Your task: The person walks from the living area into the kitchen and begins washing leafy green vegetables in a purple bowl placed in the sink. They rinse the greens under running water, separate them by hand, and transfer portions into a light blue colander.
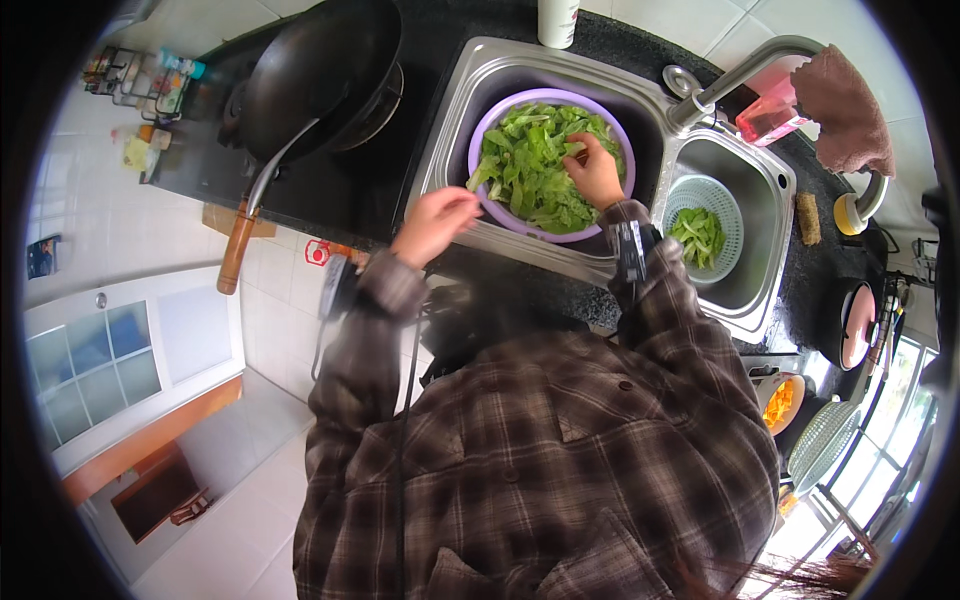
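Observation:
Leafy greens point(536, 165) fill a purple plastic basin point(478, 142) standing in the larger bowl of a stainless steel double sink point(442, 161). My right hand point(596, 174) is over the basin's right part, fingers bent among the leaves; whether they grip a leaf is hard to tell. My left hand point(439, 221), slightly blurred, is at the sink's left front edge, just outside the basin rim, its fingers close to a leaf that hangs over the rim. In the smaller sink bowl, a pale plastic colander point(731, 217) holds more green leaves point(699, 236).
A dark wok point(322, 82) rests on the stove at left, its wooden handle point(236, 251) jutting past the counter edge. The faucet point(694, 109) rises behind the sink divider. A white bottle point(557, 22) stands behind. At right are a lidded pot point(855, 324) and a bowl of orange pieces point(780, 403).

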A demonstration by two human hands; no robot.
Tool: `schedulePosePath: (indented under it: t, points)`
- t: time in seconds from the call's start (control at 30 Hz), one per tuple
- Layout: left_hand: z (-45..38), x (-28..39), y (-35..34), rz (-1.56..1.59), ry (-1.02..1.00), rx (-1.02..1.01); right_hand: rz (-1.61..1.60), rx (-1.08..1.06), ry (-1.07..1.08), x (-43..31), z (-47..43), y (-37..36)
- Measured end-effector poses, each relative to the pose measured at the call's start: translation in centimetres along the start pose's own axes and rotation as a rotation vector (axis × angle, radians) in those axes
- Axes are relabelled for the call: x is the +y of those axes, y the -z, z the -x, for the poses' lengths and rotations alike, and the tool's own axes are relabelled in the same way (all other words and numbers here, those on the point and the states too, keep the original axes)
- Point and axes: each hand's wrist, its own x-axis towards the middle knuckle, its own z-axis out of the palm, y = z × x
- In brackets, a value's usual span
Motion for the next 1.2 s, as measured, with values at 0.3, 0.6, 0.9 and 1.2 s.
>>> schedulePosePath:
  t: [0.3,0.6,0.9,1.2]
  points:
    - [-7.8,-1.2,-9.8,0.819,0.246,-0.28,-0.659,0.043,-0.16,-6.0,5.4,1.0]
    - [-8.6,-1.9,-10.2,0.865,0.215,-0.163,-0.185,0.261,-0.106,-5.6,8.2,3.0]
    - [-8.3,-1.5,-10.5,0.854,0.221,-0.122,-0.037,0.235,-0.01,-6.2,8.1,2.4]
    - [-8.3,-2.3,-10.3,0.759,0.178,-0.174,0.045,0.097,0.086,-7.0,8.9,2.5]
